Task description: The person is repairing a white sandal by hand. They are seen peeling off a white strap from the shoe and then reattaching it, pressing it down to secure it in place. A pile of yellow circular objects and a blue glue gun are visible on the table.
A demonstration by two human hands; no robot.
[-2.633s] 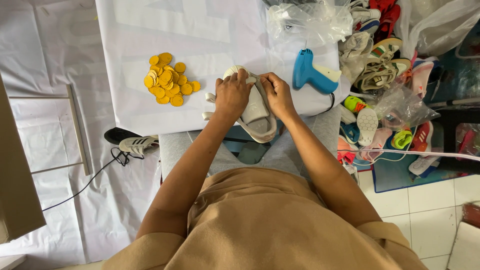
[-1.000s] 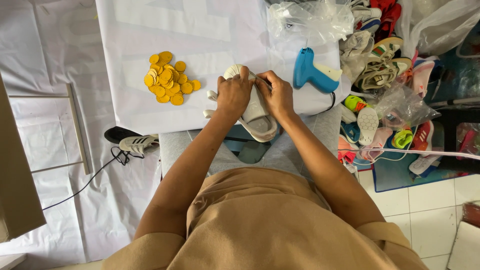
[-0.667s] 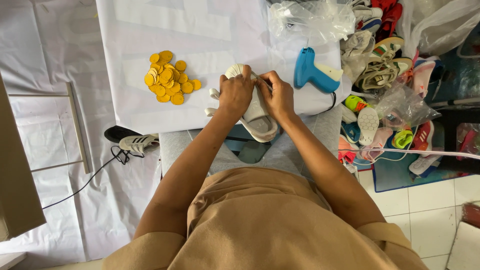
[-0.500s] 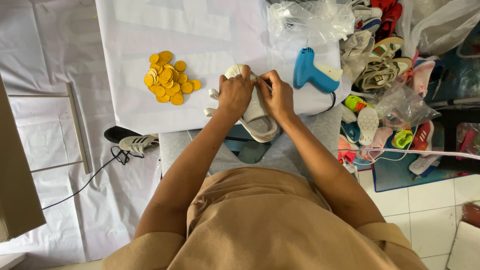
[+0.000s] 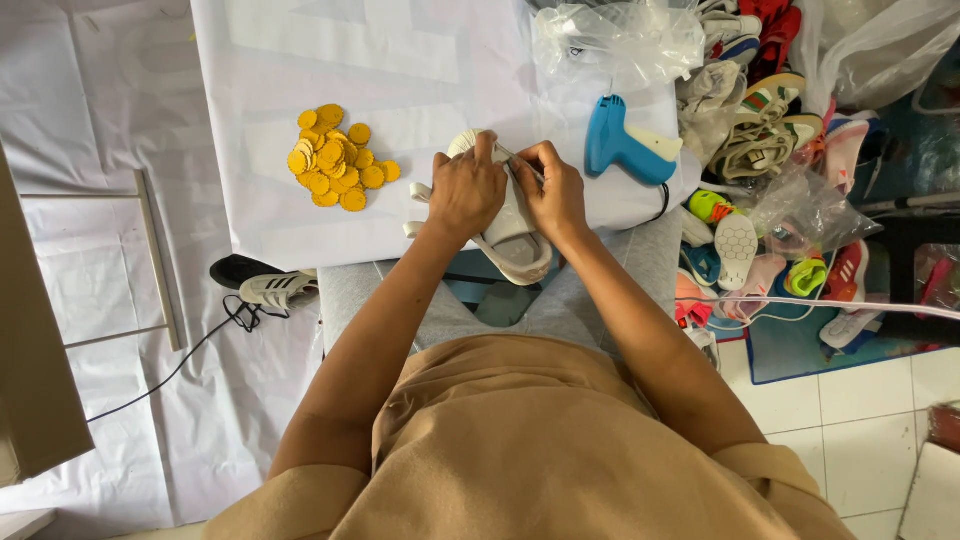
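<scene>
A white shoe [image 5: 505, 225] is held at the near edge of the white-covered table [image 5: 420, 60], just in front of the person's body, toe pointing away, heel hanging over the table edge. Upper is off-white/cream w/ a rounded pale sole rim seen at the heel end; most of the top is hidden by the hands. The left hand [image 5: 465, 190] is clenched over the shoe's left side and toe, fingers wrapped on it. The right hand [image 5: 553, 190] is closed on the shoe's right side, w/ a thin pale strip, prob. a lace or tag, pinched at the fingertips [image 5: 520, 155]; exact kind can't be told.

A heap of round yellow discs [image 5: 335, 158] is seen left of the shoe, well apart. A blue glue gun [image 5: 625, 145] lies just right of the right hand, not touched. A pile of mixed shoes [image 5: 770, 130] is stacked beyond the table's right edge. A dark sneaker [image 5: 265, 285] lies on the floor at lower left.
</scene>
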